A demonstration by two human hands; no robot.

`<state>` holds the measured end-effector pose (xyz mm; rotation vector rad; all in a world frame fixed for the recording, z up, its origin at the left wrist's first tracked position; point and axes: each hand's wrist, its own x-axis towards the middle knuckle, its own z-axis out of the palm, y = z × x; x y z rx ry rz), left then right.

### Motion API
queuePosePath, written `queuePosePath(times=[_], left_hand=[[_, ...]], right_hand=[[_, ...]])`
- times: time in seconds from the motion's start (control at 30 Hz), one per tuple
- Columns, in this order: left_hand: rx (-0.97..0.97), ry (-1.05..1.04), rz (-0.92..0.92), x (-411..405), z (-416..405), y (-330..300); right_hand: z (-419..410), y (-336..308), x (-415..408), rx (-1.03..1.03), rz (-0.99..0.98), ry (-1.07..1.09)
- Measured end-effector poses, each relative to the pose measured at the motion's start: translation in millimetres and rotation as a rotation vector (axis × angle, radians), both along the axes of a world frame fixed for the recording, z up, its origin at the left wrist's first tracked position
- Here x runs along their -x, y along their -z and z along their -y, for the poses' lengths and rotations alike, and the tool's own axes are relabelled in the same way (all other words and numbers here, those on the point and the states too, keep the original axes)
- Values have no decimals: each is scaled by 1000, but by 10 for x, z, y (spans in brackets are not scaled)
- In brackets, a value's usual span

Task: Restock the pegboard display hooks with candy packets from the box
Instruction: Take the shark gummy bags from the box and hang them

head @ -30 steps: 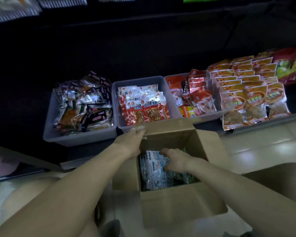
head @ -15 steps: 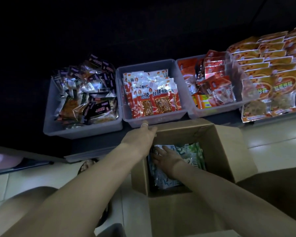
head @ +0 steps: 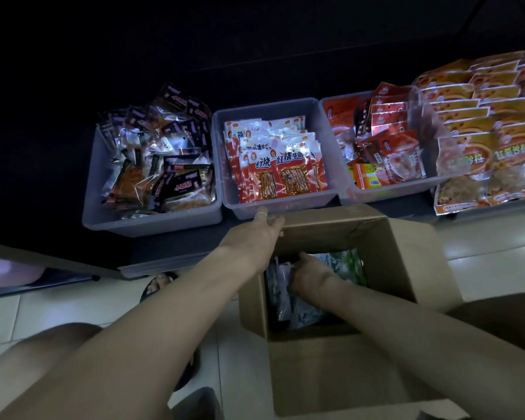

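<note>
Inside the box [head: 406, 262], candy packets [head: 288, 301] upright, long axes vertical; right hand [head: 311, 272] gripping them; left hand [head: 259, 234] clasping the flap.

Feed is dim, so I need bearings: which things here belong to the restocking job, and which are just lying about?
Job:
cardboard box
pale packets inside it
right hand, among the packets
left hand, on the box edge

Lying about:
three grey bins of snacks
orange packets stacked right

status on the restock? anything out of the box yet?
Done: nothing visibly; no pegboard hooks in view. In hand: left hand holds the cardboard box at its corner, while right hand is down inside, its grip closing on the candy packets. Left: lift them out and hang them.
</note>
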<state>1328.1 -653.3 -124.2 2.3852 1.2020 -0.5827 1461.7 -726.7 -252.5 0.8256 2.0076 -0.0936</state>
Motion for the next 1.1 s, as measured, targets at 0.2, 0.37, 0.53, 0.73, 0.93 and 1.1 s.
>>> queuePosePath(times=[0.2,0.37,0.53,0.73,0.93,1.1], left_hand=[[28,-6,-1,12,1,-58],[43,19,-35,17,30,-155],[154,-17,58,27,5,-350],[471,-391,733,124,84,-853],[545,-306,721,212,315,-866],[528,-345,760,246,339,-859]], right_hand=[[100,-126,-251,-7,-26,40],[68,-742,-466,18,-220,213],[99,-1499,-705,-8,-602,569],[308,-2139,-1073,-39,-1141,1135],[405,-2401,-1046,4,-1548,1411],[320,-2389,-936,35,-1628,1548]])
